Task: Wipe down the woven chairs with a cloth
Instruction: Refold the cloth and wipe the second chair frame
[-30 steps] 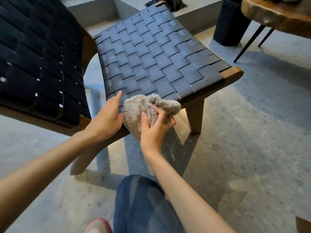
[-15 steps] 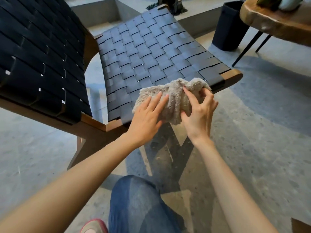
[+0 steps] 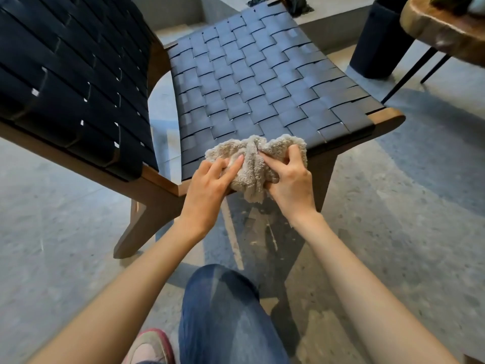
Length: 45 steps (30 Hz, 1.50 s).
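The beige cloth is lying bunched on the woven seat's front edge, hanging down over it. The left hand is gripping its left side, forefinger laid on top; the right hand is clutching its right side. Bare weave is stretching away behind. Grey floor is lying open to the right, with a dark bin and wooden table beyond.

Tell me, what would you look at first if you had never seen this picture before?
The fluffy beige cloth jumps out first, bunched up on the near edge of the chair's dark woven seat. The left hand and right hand both hold it, side by side. At the top right, a wooden table stands next to a dark bin.
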Motion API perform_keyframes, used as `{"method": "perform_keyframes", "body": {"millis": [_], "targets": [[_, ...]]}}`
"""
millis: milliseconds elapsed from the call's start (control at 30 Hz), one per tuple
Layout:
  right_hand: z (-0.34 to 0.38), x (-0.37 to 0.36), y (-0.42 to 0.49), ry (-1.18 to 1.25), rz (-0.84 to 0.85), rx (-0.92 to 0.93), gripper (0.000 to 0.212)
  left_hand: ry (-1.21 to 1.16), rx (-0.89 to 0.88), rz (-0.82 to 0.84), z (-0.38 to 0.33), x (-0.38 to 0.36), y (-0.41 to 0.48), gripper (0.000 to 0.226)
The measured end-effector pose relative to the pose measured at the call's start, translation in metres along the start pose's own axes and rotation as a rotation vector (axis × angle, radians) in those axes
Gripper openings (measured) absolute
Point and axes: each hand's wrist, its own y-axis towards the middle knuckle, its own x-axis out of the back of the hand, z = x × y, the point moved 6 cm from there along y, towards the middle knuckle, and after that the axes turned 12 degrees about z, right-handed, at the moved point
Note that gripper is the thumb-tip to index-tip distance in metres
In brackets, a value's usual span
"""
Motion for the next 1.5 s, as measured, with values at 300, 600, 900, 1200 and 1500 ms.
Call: {"method": "perform_keyframes", "body": {"millis": [300, 600, 900, 1200, 1500], "targets": [[0.075, -0.068, -0.010, 0.135, 0.130, 0.110, 0.034, 0.434, 0.064, 0.033, 0.043, 0.013, -0.061, 0.055], [0.053, -0.049, -0.016, 0.096, 0.025, 0.096, 0.035, 0.476, 0.093, 0.040, 0.036, 0.014, -0.055, 0.062], [-0.032, 0.031, -0.027, 0.269, -0.149, -0.189, 0.039, 0.300, -0.061, 0.061, -0.027, 0.009, 0.008, 0.078], [-0.112, 0.066, -0.087, 0.219, -0.041, -0.481, 0.042, 0.217, -0.483, 0.093, -0.109, -0.008, 0.040, 0.064], [-0.142, 0.040, -0.096, 0.302, 0.061, -0.565, 0.043, 0.280, -0.569, 0.253, -0.124, -0.065, 0.044, 0.064]]}}
